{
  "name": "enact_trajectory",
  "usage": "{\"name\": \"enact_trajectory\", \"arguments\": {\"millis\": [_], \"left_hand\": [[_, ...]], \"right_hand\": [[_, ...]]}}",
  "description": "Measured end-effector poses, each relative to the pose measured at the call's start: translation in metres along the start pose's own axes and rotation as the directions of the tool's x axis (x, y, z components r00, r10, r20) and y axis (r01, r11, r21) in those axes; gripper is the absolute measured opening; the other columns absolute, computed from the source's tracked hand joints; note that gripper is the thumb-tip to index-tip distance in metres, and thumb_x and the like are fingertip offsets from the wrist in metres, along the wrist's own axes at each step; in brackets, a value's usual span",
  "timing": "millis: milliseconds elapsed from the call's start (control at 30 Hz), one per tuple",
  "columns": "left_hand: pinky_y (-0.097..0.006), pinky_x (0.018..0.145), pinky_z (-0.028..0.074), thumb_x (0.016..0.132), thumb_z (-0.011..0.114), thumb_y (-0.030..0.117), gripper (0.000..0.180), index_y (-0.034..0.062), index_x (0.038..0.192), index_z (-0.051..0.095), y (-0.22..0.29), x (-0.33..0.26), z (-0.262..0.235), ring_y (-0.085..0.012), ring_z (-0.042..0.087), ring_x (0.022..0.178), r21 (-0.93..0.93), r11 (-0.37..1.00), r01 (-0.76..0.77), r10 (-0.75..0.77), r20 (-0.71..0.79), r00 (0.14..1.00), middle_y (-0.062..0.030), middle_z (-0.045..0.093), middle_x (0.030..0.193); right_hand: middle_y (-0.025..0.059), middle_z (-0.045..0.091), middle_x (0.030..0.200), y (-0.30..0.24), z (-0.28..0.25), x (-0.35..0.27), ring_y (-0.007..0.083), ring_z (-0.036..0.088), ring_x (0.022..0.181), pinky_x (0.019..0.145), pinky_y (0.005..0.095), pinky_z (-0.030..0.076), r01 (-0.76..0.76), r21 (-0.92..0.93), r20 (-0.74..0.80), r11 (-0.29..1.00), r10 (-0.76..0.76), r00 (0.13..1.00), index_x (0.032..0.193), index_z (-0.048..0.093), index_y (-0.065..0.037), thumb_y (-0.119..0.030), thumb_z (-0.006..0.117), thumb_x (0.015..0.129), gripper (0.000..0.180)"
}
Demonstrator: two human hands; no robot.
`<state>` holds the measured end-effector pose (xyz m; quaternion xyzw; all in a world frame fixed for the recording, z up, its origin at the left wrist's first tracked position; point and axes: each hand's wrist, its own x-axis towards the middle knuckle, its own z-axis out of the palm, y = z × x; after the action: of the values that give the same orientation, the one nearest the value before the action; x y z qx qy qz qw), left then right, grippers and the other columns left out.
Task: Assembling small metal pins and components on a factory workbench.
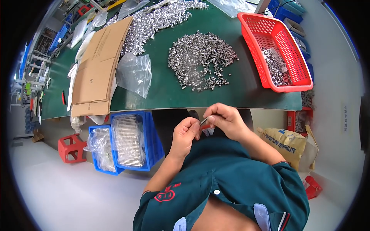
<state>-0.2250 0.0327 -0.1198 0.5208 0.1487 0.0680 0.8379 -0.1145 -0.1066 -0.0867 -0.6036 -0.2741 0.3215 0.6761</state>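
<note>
My left hand (186, 135) and my right hand (227, 121) meet just in front of the table's near edge, above my lap. Between their pinched fingertips is a small thin greyish rod-like piece (203, 121), too small to tell its kind. Both hands are closed on it, left at its lower end and right at its upper end. Beyond them, on the green table (162, 90), lies a loose pile of small shiny metal rings (202, 57). A red plastic basket (252, 50) at the right holds more small metal parts (275, 67).
A larger heap of silver parts (154, 25) covers the far left, beside a cardboard sheet (101, 63) and a clear plastic bag (135, 73). Below the table stand blue crates (154, 142) of bagged rods, a red stool (71, 148) and a yellowish sack (283, 144).
</note>
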Motion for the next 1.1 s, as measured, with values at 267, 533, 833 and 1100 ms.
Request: {"name": "enact_trajectory", "arguments": {"millis": [267,533,833,1100], "left_hand": [[-0.021,0.056,0.037,0.093,0.054,0.018,0.017,0.0039,0.083,0.054,0.002,0.001,0.005,-0.0071,0.044,0.057,-0.112,0.992,0.049,-0.044,0.051,0.998,0.001,0.05,0.064],[-0.022,0.054,0.036,0.092,0.055,0.018,0.019,0.0019,0.083,0.052,0.004,0.003,0.002,-0.0087,0.043,0.056,-0.113,0.994,0.006,-0.006,0.0,1.0,-0.0011,0.048,0.064],[-0.022,0.054,0.037,0.093,0.054,0.017,0.019,0.0003,0.083,0.052,0.001,0.002,0.001,-0.0084,0.043,0.056,-0.109,0.994,0.01,-0.011,-0.01,1.0,-0.0016,0.047,0.065],[-0.022,0.054,0.037,0.093,0.054,0.016,0.018,0.001,0.083,0.053,0.001,0.006,-0.002,-0.008,0.043,0.056,-0.041,0.999,-0.015,0.014,-0.01,1.0,-0.0008,0.048,0.064]], "right_hand": [[0.0042,0.061,0.08,-0.013,-0.001,-0.001,0.0086,0.059,0.071,0.062,0.0236,0.049,-0.131,-0.075,0.033,0.989,0.134,0.99,0.093,0.061,0.003,0.0,0.059,0.085,0.008],[0.0115,0.059,0.081,-0.02,-0.034,0.022,0.0204,0.061,0.072,0.062,0.0293,0.049,0.142,-0.688,-0.09,0.712,-0.277,0.957,0.098,0.064,-0.003,0.001,0.064,0.076,0.022],[0.0118,0.059,0.082,-0.001,-0.094,0.058,0.0295,0.06,0.081,0.069,0.0368,0.049,0.147,-0.928,-0.048,0.341,-0.502,0.863,0.09,0.065,-0.004,0.0,0.064,0.072,0.018],[0.0121,0.062,0.08,-0.02,-0.066,0.032,0.0211,0.063,0.071,0.063,0.0277,0.05,0.098,-0.696,-0.23,0.711,-0.351,0.908,0.087,0.061,0.0,0.002,0.061,0.077,0.01]]}}
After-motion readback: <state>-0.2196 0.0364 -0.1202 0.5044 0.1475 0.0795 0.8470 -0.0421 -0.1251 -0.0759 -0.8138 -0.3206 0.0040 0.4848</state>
